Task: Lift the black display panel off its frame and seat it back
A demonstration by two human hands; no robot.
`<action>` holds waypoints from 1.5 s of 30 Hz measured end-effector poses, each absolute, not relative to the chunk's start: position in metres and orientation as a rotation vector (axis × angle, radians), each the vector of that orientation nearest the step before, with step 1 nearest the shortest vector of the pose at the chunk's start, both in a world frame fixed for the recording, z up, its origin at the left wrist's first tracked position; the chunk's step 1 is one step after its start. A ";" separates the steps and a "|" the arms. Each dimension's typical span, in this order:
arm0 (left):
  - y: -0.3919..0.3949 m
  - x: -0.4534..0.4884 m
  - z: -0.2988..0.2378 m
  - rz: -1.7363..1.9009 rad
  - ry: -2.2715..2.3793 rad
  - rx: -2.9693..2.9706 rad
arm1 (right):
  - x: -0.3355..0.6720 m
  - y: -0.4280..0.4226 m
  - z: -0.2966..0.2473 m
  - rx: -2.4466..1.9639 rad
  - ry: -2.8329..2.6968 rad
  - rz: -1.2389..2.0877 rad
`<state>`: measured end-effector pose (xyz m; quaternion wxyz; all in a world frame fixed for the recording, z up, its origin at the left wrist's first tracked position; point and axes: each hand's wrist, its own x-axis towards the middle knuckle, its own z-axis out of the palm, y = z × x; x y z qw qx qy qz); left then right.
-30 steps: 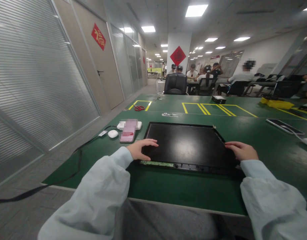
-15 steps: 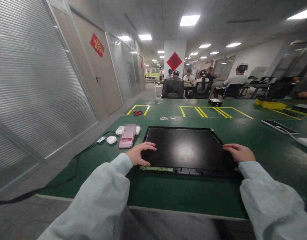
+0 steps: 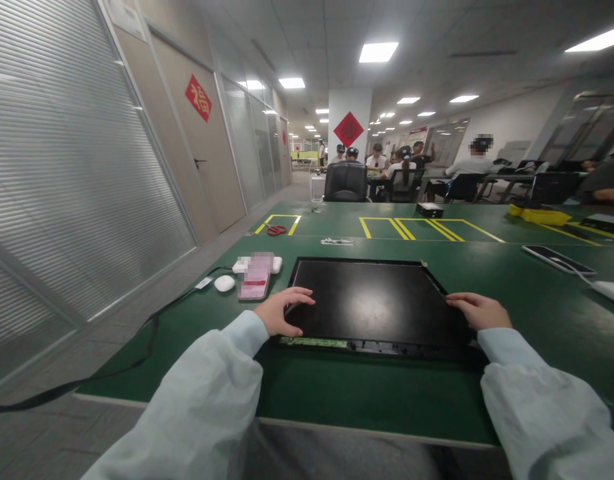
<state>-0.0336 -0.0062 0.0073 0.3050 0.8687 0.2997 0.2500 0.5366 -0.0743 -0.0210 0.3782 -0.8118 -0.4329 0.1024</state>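
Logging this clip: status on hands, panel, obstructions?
Left hand at left edge of panel, right hand at right edge. Panel lying on table. Phone to its left, apart.

Open-plan office: ceiling lights (image 3: 379,52), blinds (image 3: 87,153), glass partition (image 3: 243,137), black chair (image 3: 345,183), people (image 3: 467,165) at desks (image 3: 517,177) beyond green worktable (image 3: 377,397).

Open-plan office, grey carpet floor (image 3: 31,440); left wall has slatted blinds (image 3: 81,133), then beige door (image 3: 207,143) with red diamond sign (image 3: 199,98), glass panels (image 3: 257,133) beyond. White pillar (image 3: 350,103) mid-back with second red diamond (image 3: 349,129), black chair (image 3: 345,182) in front. Green table (image 3: 367,397) in foreground with yellow tape outlines (image 3: 365,228), more desks back right, rectangular ceiling light (image 3: 378,52) on, others lit too.
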 end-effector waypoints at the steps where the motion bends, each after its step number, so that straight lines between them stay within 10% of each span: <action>1: -0.006 -0.034 0.007 0.662 0.791 2.301 | 0.537 -0.074 -0.022 -2.066 -1.109 0.248; 21: 0.014 -0.027 -0.020 0.772 1.555 2.198 | 0.548 -0.070 -0.032 -1.973 -1.096 0.280; 45: 0.002 -0.006 0.002 1.248 1.072 1.118 | 0.554 -0.060 -0.044 -1.957 -1.195 0.340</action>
